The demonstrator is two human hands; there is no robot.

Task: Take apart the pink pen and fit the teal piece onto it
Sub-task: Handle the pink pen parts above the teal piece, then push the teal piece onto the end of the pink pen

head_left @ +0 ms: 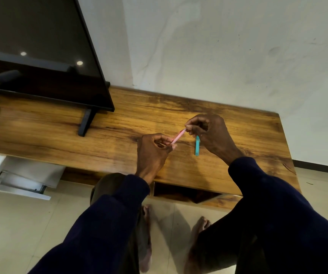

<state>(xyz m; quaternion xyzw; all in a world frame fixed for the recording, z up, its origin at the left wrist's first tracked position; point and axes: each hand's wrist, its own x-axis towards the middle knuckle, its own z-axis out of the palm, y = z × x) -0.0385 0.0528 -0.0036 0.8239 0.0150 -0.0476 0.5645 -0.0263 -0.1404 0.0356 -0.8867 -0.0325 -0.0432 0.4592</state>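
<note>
A slim pink pen [178, 137] is held slanted above the wooden table [119, 123]. My left hand [153, 151] grips its lower end in a closed fist. My right hand [210, 133] pinches the pen's upper tip between thumb and forefinger. A teal piece [197, 145] points downward under my right hand; its top end is hidden behind the fingers, so I cannot tell whether that hand holds it or it lies on the table.
A black flat screen [40, 56] on a stand [86, 121] fills the table's left part. The wall runs behind the table. An open drawer [20, 180] juts out at lower left. My bare feet [198, 230] are on the tiled floor below the table's front edge.
</note>
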